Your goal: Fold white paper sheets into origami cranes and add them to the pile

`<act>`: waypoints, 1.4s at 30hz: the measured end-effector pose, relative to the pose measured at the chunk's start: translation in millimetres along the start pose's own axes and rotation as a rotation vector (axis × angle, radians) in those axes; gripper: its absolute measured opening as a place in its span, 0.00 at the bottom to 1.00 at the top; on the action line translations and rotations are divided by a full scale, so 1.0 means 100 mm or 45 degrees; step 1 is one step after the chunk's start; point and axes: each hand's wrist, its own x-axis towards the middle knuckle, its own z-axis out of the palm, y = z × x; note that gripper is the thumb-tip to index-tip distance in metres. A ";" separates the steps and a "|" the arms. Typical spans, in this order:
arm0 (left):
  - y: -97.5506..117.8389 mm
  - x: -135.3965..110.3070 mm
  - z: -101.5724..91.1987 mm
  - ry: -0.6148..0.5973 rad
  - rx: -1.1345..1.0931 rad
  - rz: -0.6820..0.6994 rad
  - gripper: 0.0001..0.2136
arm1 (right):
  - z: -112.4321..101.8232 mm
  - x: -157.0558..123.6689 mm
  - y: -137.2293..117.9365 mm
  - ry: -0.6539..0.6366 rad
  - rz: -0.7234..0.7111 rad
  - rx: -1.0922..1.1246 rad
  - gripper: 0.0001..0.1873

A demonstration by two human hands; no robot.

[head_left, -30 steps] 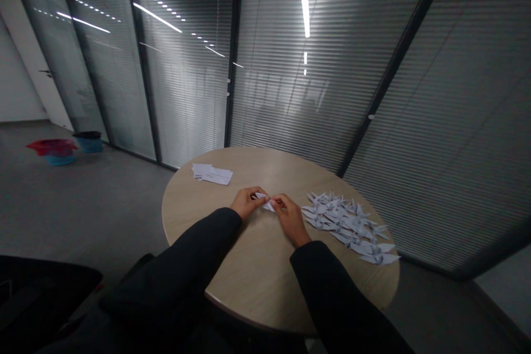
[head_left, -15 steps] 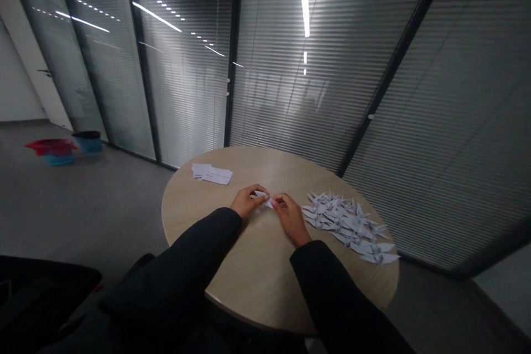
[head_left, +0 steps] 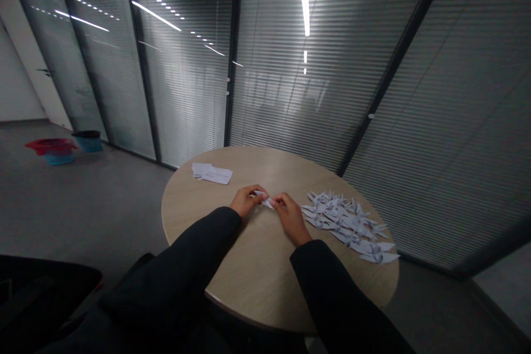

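A heap of paper cranes (head_left: 346, 224) lies finished — and a small white fold (head_left: 265, 199) sits pinched in mid-work.

The left hand (head_left: 245, 202) and right hand (head_left: 290, 218) meet above the round wood-veneer table (head_left: 257, 271), both closed to a tight pinch on that fold (the fingers hide its exact shape). The cranes crowd the table to the right, too many to count from here; a small stack of loose white sheets (head_left: 211, 174) lies ahead, touched by neither hand — so paper remains unfolded. Nothing blocks the hands. Across the floor, by the glass partition with blinds (head_left: 290, 94), stand a red-topped tub (head_left: 52, 146) and a dark-rimmed bin (head_left: 88, 141).
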 end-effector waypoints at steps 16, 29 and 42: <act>-0.03 0.03 -0.01 0.042 0.032 -0.069 0.21 | -0.04 0.00 -0.06 -0.083 0.074 0.001 0.09; -0.05 0.03 -0.02 0.053 0.118 -0.049 0.19 | -0.03 -0.01 -0.05 -0.069 0.122 0.054 0.10; -0.07 0.04 -0.01 0.070 0.148 -0.070 0.19 | -0.03 -0.01 -0.04 -0.042 0.129 0.065 0.09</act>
